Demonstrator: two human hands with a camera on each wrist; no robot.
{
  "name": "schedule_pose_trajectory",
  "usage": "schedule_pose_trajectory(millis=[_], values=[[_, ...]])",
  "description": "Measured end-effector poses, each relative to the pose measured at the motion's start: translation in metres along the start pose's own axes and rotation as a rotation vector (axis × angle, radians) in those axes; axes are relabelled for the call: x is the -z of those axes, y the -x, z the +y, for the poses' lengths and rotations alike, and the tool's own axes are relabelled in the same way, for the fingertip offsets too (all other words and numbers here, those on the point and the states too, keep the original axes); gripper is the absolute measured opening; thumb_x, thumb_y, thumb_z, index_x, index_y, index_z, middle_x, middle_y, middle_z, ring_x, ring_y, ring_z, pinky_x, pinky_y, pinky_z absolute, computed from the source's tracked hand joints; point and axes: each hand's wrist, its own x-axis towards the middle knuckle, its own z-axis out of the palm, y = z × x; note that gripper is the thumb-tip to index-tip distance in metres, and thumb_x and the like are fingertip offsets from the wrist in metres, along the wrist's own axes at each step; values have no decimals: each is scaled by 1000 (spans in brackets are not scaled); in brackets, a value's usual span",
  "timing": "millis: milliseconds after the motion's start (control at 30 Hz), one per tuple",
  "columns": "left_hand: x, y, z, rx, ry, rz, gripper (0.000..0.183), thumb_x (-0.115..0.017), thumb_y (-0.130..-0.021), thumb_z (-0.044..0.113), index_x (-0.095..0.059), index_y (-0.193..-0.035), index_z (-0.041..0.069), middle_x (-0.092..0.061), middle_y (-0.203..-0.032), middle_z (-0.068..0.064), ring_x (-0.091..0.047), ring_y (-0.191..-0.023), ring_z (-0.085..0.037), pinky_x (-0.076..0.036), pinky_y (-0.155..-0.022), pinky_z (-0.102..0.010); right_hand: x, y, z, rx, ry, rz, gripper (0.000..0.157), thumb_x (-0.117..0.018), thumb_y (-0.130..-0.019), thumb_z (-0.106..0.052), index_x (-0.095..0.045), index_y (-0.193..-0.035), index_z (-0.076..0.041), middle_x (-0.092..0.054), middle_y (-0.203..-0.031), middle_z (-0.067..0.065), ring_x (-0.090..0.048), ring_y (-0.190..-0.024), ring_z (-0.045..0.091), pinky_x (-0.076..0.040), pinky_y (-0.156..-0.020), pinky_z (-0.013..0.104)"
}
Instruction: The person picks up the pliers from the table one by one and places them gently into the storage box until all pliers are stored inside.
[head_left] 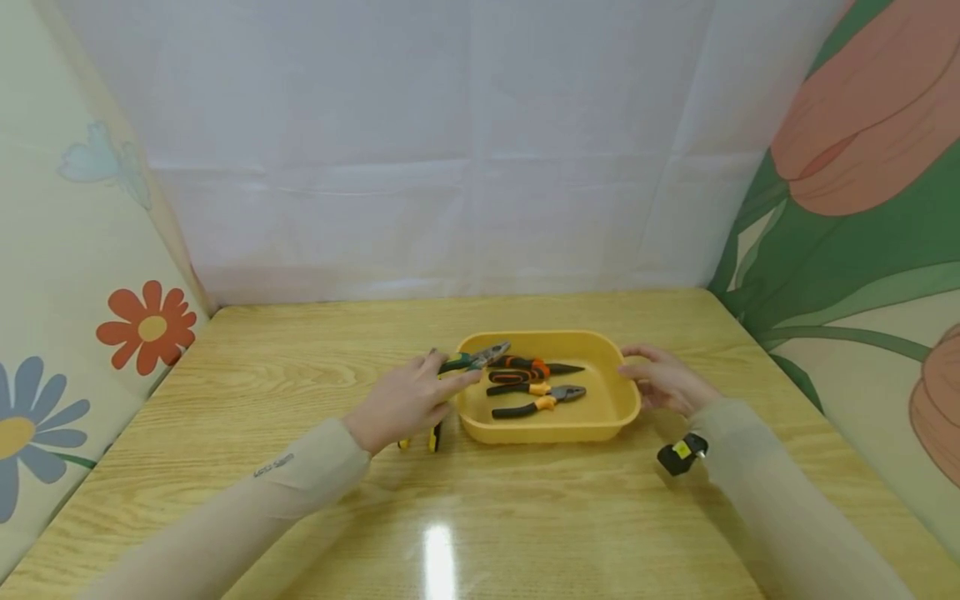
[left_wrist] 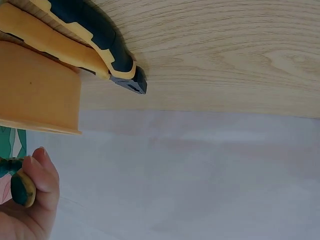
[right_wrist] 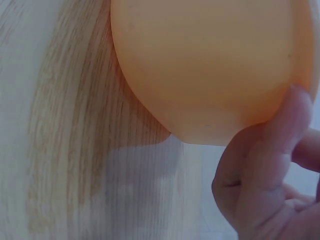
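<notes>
My left hand grips pliers with green-and-yellow handles, their metal jaws pointing right over the left rim of a yellow plastic basket. Inside the basket lie pliers with black-and-orange handles. Behind them are long-nosed pliers with orange-and-black handles, partly covered by the held pair in the head view. At the basket's right end my right hand pinches the rim, thumb and fingers on either side of the wall. Below my left hand, a yellow-and-black handled tool lies beside the basket, mostly hidden in the head view.
The basket stands on a wood-grain table. A white sheet hangs behind the table's far edge, with flower-printed cloth at both sides. A small black device is worn at my right wrist.
</notes>
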Motion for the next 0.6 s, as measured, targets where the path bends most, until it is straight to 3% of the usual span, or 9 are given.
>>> schedule_pose_trajectory(millis=[267, 500, 600], values=[[-4, -11, 0, -76, -33, -2, 53, -62, -87, 7, -58, -137, 22, -57, -112, -25, -59, -74, -29, -47, -47, -29, 0, -1, 0, -1, 9, 0, 54, -51, -100, -11, -26, -146, 1, -52, -102, 9, -59, -74, 13, -53, -60, 28], [-1, -20, 3, -88, -41, -107, 50, -63, -92, 14, -54, -141, 24, -57, -118, -26, -62, -86, -34, -55, -67, -43, 0, -1, 1, 6, -1, -1, 55, -51, -100, -10, -25, -146, 2, -53, -101, 8, -60, -75, 13, -54, -62, 29], [1, -24, 4, -107, -50, -124, 52, -65, -92, 14, -53, -142, 23, -58, -118, -26, -62, -84, -33, -55, -67, -43, -1, -1, 1, 4, 4, 3, 55, -52, -100, -11, -25, -146, 2, -53, -102, 8, -60, -74, 13, -53, -61, 29]])
